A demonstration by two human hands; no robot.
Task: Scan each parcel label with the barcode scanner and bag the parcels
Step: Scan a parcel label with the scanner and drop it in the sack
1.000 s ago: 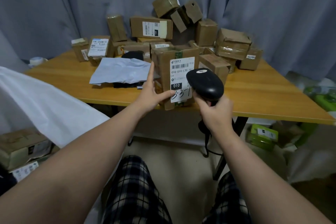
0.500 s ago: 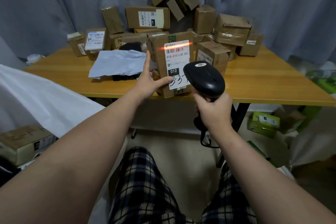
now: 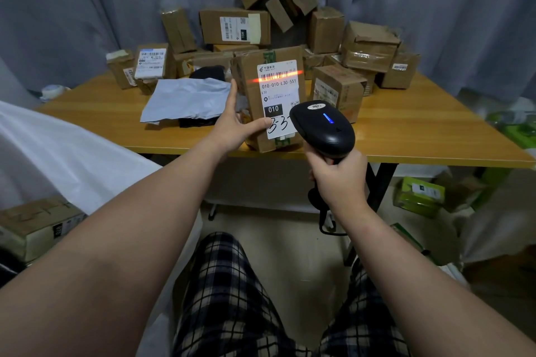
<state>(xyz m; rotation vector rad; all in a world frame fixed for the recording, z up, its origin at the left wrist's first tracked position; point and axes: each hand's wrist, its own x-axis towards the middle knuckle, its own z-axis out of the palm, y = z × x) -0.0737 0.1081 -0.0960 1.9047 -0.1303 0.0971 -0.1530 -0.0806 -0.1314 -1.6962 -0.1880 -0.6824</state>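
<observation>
Left hand pinched upright parcel at table front edge, thumb on label. Right hand fingers wrapped round scanner grip; red beam crossed barcode.

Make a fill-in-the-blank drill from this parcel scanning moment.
The scanner is gripped by the ____ hand.
The light on top of the scanner glows ____.
The left hand holds a parcel whose label shows, in its black box, the number ____.
Missing words: right; blue; 010.
</observation>
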